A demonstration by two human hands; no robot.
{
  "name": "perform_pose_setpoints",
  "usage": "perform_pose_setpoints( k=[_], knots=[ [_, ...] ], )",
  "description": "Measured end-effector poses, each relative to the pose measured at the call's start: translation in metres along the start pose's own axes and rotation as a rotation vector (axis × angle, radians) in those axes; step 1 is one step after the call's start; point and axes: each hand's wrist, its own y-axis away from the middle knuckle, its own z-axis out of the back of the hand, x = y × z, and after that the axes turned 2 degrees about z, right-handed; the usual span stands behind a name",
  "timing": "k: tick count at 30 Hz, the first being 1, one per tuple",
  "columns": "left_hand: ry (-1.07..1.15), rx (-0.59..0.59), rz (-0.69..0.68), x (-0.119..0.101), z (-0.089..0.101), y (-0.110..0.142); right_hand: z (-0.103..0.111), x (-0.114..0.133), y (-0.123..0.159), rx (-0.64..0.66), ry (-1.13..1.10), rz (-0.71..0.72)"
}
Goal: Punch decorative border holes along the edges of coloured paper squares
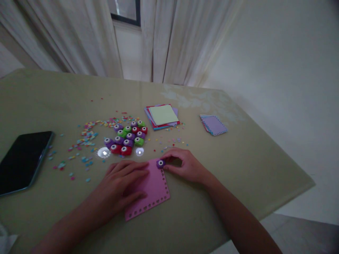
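A pink square of paper (155,188) lies on the table in front of me, with small punched shapes along its right and near edges. My left hand (124,183) rests flat on its left part, fingers spread, hiding that side. At the far right corner of the sheet sits a small purple craft punch (160,163) with a star mark on top. The thumb and forefinger of my right hand (182,164) pinch this punch from the right. Just beyond the paper stands a cluster of purple, green and red craft punches (128,137).
Coloured paper bits (88,134) are scattered around the punches. A stack of square coloured sheets (164,115) lies farther back, and a pile of edge-punched cards (214,125) to its right. A dark-screened tablet (23,160) lies at left. The table's edge (286,201) runs along the right.
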Motion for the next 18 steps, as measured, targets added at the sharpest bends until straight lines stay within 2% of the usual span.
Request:
perform_pose_setpoints(
  k=[5, 10, 13, 16, 18],
  knots=[
    [0.011, -0.004, -0.001, -0.001, 0.001, 0.001, 0.001, -0.002, 0.001, -0.008, -0.028, -0.009],
    [0.125, -0.145, -0.004, -0.011, 0.008, -0.005, 0.004, -0.003, 0.001, -0.088, -0.17, -0.128],
    [0.234, -0.264, 0.026, -0.028, 0.017, -0.015, 0.002, -0.002, -0.003, -0.097, -0.24, -0.262],
    [0.315, -0.338, 0.02, -0.051, 0.029, -0.037, 0.001, -0.002, -0.008, -0.022, -0.251, -0.393],
    [0.358, -0.375, -0.01, -0.067, 0.034, -0.058, 0.001, -0.004, -0.012, 0.049, -0.18, -0.394]
  ],
)
